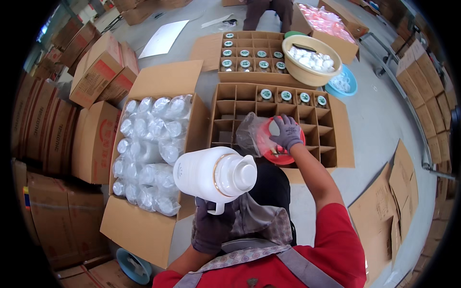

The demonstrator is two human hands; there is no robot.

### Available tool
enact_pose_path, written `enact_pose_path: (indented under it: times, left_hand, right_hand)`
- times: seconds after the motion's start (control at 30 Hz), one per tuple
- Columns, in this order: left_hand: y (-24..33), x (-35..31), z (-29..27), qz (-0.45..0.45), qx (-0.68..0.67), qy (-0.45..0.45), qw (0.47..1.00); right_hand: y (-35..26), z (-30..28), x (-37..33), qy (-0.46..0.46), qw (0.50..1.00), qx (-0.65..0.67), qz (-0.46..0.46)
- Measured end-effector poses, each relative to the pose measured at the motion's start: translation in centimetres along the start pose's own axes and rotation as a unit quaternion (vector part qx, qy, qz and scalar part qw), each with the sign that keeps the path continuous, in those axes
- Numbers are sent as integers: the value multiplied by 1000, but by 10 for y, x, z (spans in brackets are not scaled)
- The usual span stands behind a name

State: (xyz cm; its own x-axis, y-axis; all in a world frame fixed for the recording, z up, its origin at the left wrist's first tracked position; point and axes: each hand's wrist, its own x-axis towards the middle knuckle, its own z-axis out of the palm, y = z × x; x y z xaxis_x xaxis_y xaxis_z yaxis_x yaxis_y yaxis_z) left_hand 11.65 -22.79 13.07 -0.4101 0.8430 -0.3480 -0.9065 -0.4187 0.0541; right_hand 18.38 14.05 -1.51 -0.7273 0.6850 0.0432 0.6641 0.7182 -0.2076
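My left hand [211,225], in a dark glove, is closed on the handle of a white vacuum jug [201,174]. The jug lies tilted, its spouted lid with a gold ring toward the right. My right hand [287,132], in a grey glove, is over a red basin [276,157], its fingers spread and thumb apart. Beside its thumb, a crumpled clear plastic bag [250,136] hangs over the basin's left side. The basin's contents are mostly hidden by the hand. Behind it is a divided carton [345,129] with several bottle-like items with white-and-green tops in its far row.
An open carton [194,117] of bagged white items stands left. Farther off are another divided carton [206,50], a cream basin [312,76] of white pieces and a blue basin [353,82]. Stacked boxes [62,216] line the left; flattened cardboard [379,206] lies right. A person sits beyond.
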Motion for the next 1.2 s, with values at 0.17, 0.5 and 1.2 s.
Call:
enact_pose_path:
  times: [0.17, 0.5, 1.2]
  left_hand:
    - [3, 28, 24, 8, 62, 52, 997]
    - [-7, 38, 12, 41, 79, 77, 993]
    - [89, 40, 7, 300, 813, -491, 89]
  right_hand:
    - [21, 61, 52, -190, 972, -113, 79]
    - [-74, -174, -102, 161, 862, 363, -314]
    - [-117, -108, -62, -207, 790, 576, 27]
